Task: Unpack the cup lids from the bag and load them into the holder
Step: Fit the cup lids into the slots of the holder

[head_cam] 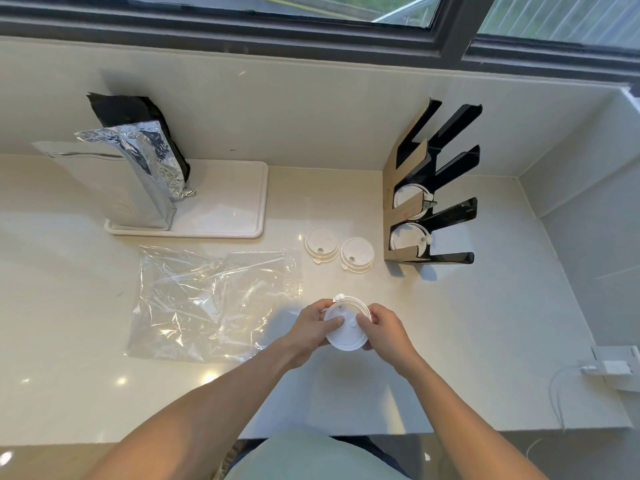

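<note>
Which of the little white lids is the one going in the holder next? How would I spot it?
Start at the black holder by the right wall, then look toward the counter's near edge. The lid in hand is gripped between the left hand and right hand. The two loose lids lie flat beside the holder, untouched.

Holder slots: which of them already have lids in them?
The two nearest slots of the black holder each hold white lids: the nearest one and the one behind it. The farther slots look empty.
</note>
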